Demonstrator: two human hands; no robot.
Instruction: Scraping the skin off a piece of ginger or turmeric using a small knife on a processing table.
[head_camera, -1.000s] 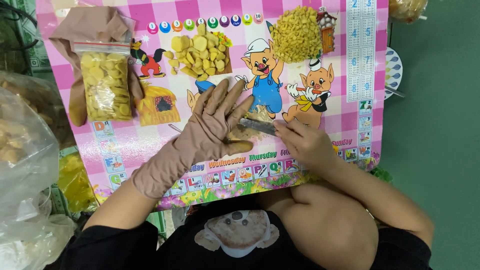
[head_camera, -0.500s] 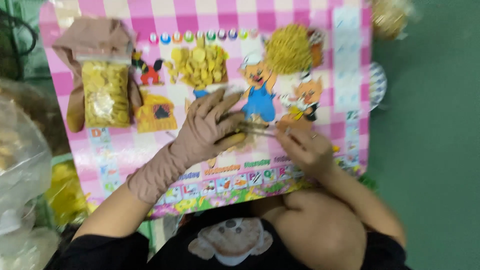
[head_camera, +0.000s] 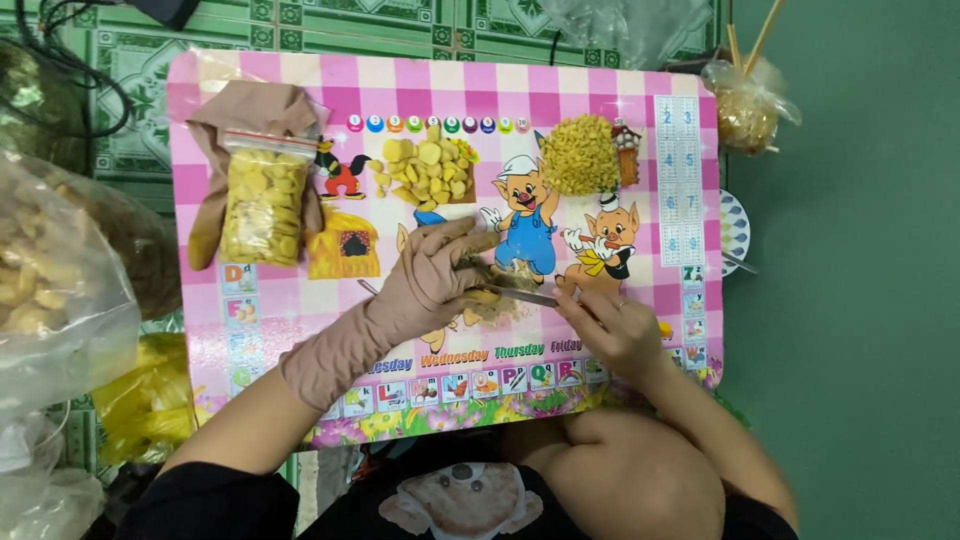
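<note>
A small yellowish piece (head_camera: 487, 277) is pinned under the gloved left hand (head_camera: 432, 280); the knife (head_camera: 520, 294) (blade lying left-right) is gripped by the bare right hand (head_camera: 612, 325).

A small pink-checked table (head_camera: 640, 80) with cartoon pigs carries the work. On it lie a clear bag of yellow slices (head_camera: 262, 205) over a beige glove (head_camera: 250, 110) at upper left, a pile of yellow chunks (head_camera: 425, 170) in the upper middle, and a heap of fine shreds (head_camera: 580, 152) at upper right.
</note>
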